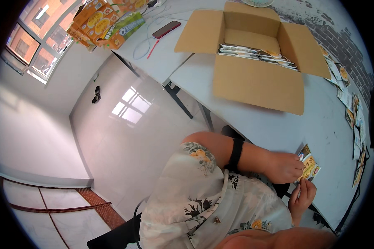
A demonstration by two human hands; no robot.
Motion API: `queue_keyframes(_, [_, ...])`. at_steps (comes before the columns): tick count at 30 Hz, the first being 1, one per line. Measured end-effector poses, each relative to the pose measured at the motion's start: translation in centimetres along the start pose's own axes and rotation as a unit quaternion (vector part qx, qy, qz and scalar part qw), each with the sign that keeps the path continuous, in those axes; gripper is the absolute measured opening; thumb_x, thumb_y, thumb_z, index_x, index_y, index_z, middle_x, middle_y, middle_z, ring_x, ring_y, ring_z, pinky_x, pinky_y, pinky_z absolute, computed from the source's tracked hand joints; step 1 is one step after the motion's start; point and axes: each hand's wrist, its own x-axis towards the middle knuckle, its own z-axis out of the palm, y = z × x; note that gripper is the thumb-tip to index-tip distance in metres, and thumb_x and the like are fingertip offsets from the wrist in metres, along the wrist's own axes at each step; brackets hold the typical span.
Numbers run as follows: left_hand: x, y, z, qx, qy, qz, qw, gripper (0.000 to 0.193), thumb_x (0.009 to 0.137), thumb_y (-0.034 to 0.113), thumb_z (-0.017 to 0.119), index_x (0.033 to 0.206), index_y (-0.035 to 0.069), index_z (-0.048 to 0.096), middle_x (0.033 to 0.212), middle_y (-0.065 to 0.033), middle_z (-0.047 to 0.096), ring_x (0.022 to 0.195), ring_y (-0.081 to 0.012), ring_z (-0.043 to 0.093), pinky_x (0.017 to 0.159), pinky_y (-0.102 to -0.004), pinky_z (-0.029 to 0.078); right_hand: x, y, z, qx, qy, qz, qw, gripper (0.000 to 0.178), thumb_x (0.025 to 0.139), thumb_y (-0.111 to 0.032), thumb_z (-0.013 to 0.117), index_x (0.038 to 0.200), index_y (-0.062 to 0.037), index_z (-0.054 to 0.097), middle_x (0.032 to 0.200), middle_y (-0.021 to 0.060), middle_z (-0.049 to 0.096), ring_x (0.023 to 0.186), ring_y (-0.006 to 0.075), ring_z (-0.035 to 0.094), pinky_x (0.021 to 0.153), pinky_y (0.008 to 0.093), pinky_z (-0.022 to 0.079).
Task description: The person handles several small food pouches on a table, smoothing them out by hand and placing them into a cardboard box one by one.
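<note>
A small yellow and dark food packet (309,165) is held between my two hands above the near right part of the table. My left hand (283,167), below a black wristband, is closed with its fingertips at the packet's left edge. My right hand (304,196) pinches the packet's lower edge with thumb and fingers. Farther off, an open cardboard box (259,85) stands on the table with its flaps folded out. Similar packets (257,54) are lined up inside it along the near wall. Several more loose packets (349,108) lie scattered along the table's right side.
The white table (274,128) runs to a far left part carrying a phone (166,29), a red pen-like stick (153,49), white cables and orange and green cartons (108,27). A brick-patterned wall borders the right. Dark shoes (96,95) lie on the floor by the window wall.
</note>
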Motion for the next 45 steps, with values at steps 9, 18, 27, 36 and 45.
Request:
queue_keyframes(9, [-1.2, 0.4, -1.3, -0.010, -0.006, -0.010, 1.000, 0.017, 0.077, 0.024, 0.063, 0.078, 0.008, 0.069, 0.087, -0.0057, 0.062, 0.089, -0.0256, 0.059, 0.078, -0.0388, 0.049, -0.3, 0.0, 0.0, 0.010, 0.004, -0.021, 1.000, 0.026, 0.091, 0.003, 0.066, 0.116, 0.0071, 0.070, 0.108, 0.0182, 0.065, 0.097, 0.0362, 0.061, 0.086, 0.0461, 0.050])
queue_keyframes(18, [-0.9, 0.7, 0.1, -0.005, 0.028, 0.037, 0.999, 0.018, 0.074, 0.026, 0.063, 0.074, 0.009, 0.068, 0.086, -0.0039, 0.062, 0.087, -0.0257, 0.059, 0.077, -0.0380, 0.047, -0.6, 0.0, 0.5, -0.002, -0.002, -0.040, 0.999, 0.026, 0.091, 0.000, 0.067, 0.116, 0.0066, 0.071, 0.107, 0.0180, 0.065, 0.096, 0.0364, 0.061, 0.084, 0.0461, 0.049])
queue_keyframes(27, [-1.0, 1.2, 0.6, -0.008, 0.019, 0.001, 1.000, 0.019, 0.077, 0.025, 0.062, 0.078, 0.007, 0.068, 0.086, -0.0055, 0.063, 0.086, -0.0264, 0.060, 0.077, -0.0396, 0.048, -0.6, -0.4, 1.3, 0.021, -0.007, -0.039, 0.999, 0.027, 0.091, -0.002, 0.068, 0.116, 0.0065, 0.072, 0.106, 0.0181, 0.065, 0.096, 0.0366, 0.060, 0.084, 0.0463, 0.049])
queue_keyframes(36, [-0.4, 0.7, -0.4, -0.040, -0.023, -0.048, 0.998, 0.018, 0.075, 0.025, 0.069, 0.076, 0.007, 0.068, 0.086, -0.0070, 0.063, 0.085, -0.0274, 0.060, 0.073, -0.0394, 0.051, -0.1, -0.7, 0.5, 0.004, 0.017, -0.018, 1.000, 0.024, 0.092, 0.000, 0.066, 0.114, 0.0071, 0.072, 0.106, 0.0184, 0.064, 0.097, 0.0366, 0.060, 0.085, 0.0454, 0.050])
queue_keyframes(45, [-0.9, 0.0, -0.7, -0.039, 0.006, -0.044, 0.998, 0.015, 0.072, 0.025, 0.073, 0.073, 0.010, 0.070, 0.084, -0.0066, 0.063, 0.084, -0.0287, 0.060, 0.068, -0.0411, 0.053, -0.4, 0.3, 0.3, 0.007, 0.015, 0.002, 1.000, 0.020, 0.091, 0.000, 0.065, 0.110, 0.0062, 0.071, 0.102, 0.0185, 0.063, 0.094, 0.0363, 0.060, 0.082, 0.0452, 0.049])
